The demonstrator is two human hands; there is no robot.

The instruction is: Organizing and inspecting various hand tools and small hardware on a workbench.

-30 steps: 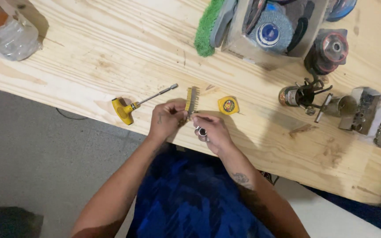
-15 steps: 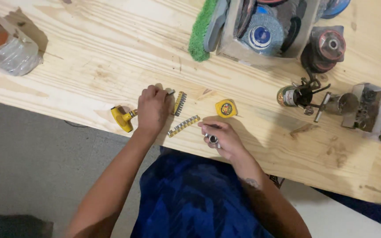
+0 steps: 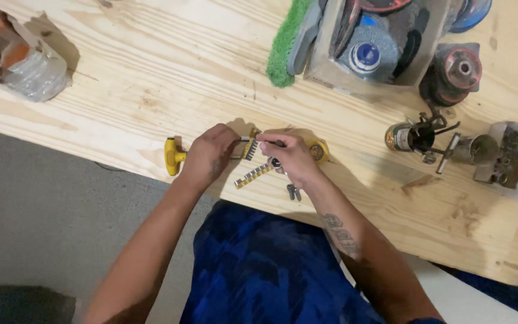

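Observation:
My left hand is closed over the shaft of a yellow T-handle driver, whose yellow handle sticks out to its left. My right hand meets it fingertip to fingertip at the driver's tip, just above a yellow strip of bits. It also holds a small metal socket under its fingers. A second bit strip lies flat on the wooden bench below the hands. Two small metal pieces lie near my right wrist. A yellow round part peeks out behind my right hand.
A wooden box of flap discs and a green pad stand at the back. A stack of grinding discs, a small can and metal fittings lie to the right. A plastic-wrapped bundle sits far left. The bench's near edge runs by my body.
My right hand has moved up and left to meet my left hand at the driver's tip. The left hand stays on the driver. One bit strip stays flat on the bench.

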